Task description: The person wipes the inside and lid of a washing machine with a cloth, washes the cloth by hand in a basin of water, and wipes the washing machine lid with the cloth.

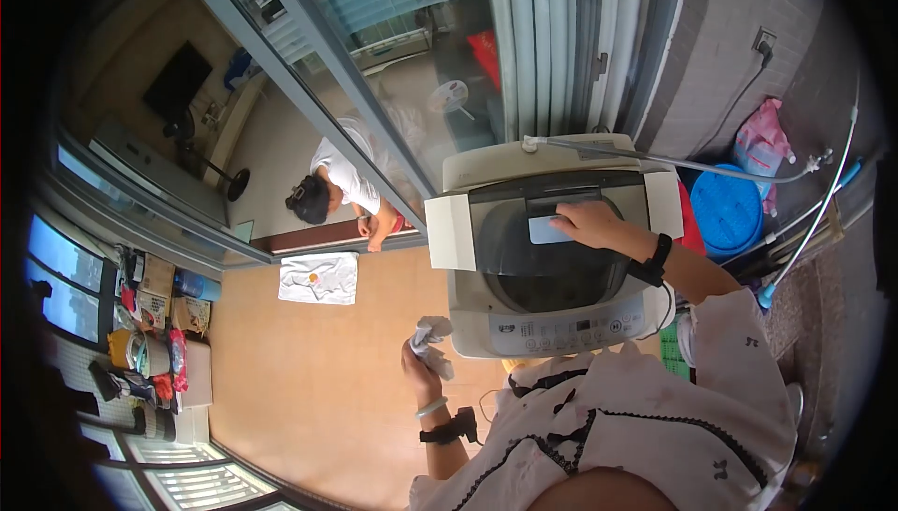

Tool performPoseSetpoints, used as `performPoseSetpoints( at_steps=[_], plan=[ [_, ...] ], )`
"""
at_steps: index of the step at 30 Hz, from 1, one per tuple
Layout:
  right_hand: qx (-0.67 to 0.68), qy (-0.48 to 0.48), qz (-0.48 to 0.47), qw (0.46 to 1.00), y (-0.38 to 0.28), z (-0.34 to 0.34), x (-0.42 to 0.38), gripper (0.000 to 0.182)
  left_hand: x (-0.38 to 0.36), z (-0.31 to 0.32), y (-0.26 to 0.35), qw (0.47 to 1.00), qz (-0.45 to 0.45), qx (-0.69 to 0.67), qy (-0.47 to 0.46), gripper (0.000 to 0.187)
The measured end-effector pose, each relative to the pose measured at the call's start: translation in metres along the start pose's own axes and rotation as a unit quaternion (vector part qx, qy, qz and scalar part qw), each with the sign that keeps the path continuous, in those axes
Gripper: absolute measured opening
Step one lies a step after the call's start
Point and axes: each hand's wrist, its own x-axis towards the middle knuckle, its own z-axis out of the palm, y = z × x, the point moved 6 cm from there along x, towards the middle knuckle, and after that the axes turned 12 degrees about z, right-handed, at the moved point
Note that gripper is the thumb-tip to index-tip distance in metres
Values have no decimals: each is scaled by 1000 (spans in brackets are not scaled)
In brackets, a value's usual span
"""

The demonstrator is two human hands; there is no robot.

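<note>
A top-loading washing machine stands in front of me, its dark see-through lid down. My right hand is at the lid's handle area, fingers bent over the edge of a pale blue-grey panel; whether it grips the lid I cannot tell. My left hand is to the left of the machine's front corner, closed around a crumpled white cloth. Both wrists carry black straps.
Another person bends at the sliding door frame. A white mat lies on the tiled floor. Boxes and buckets stand far left. A blue basket, pink bag and grey hose are at right.
</note>
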Motion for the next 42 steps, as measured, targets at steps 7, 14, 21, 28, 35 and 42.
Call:
performPoseSetpoints(
  at_steps=[7,14,21,28,35,42],
  plan=[
    [8,46,8,999,-7,23,-27,36,12,21,5,996,-14,-83,8,36],
    [28,-27,49,998,8,73,-36,40,11,37,26,997,15,-79,-13,36],
    [62,-39,50,996,14,82,-39,49,14,18,27,998,-5,-44,39,37],
    [65,48,33,996,-2,47,-45,51,19,28,26,998,-9,-59,33,37],
    [-10,258,-33,965,-1,36,-26,41,32,57,29,998,-14,-55,16,37],
    [-45,308,-22,950,12,23,10,26,42,71,27,998,-26,-63,-3,38]
  ],
)
